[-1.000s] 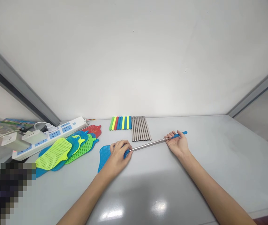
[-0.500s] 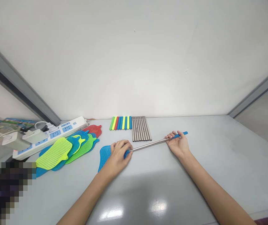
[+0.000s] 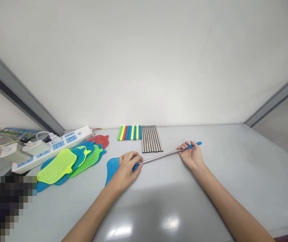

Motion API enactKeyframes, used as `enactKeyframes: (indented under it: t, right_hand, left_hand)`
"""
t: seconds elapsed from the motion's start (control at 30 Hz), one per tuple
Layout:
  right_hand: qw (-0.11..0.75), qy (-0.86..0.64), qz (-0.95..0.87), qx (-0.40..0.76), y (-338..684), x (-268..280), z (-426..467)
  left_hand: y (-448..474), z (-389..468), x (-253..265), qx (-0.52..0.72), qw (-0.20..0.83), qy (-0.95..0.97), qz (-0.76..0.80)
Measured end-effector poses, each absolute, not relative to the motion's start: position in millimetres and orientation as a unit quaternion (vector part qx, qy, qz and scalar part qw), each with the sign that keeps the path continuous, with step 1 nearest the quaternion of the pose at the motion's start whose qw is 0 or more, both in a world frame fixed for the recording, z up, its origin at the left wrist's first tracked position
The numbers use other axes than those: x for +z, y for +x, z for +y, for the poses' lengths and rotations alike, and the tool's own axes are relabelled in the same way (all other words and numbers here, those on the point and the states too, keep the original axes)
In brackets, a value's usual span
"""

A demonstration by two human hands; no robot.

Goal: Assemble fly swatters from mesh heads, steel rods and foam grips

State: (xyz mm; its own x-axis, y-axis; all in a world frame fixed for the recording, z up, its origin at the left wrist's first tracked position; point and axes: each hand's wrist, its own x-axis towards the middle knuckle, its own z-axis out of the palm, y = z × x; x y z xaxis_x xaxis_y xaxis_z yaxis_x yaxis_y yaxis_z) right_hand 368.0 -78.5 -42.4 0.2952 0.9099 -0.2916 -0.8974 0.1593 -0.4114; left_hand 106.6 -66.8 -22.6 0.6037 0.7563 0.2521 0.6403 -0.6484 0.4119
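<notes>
Our left grip (image 3: 128,168) closed over blue swatter (image 3: 162,155), right grip (image 3: 192,156) curled round its handle (image 3: 197,143), plug (image 3: 54,137) in power strip (image 3: 58,145) left of swatter

swatter (image 3: 160,157) before the tubes (image 3: 152,138)

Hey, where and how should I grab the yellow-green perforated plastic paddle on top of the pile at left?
Probably pinch the yellow-green perforated plastic paddle by its narrow stem, coming from the right. The stem points that way, towards the left hand, and nothing covers it.
</notes>
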Motion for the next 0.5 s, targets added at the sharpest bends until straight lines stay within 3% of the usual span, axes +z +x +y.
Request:
enactKeyframes:
  t: [0.5]
  right_hand:
    - [0.759,-0.279,-0.026,0.588,367.6,-41.7,-78.6]
  left_hand:
    - [107.1,-66.3,-23.0,0.211,0.143,0.885,0.39]
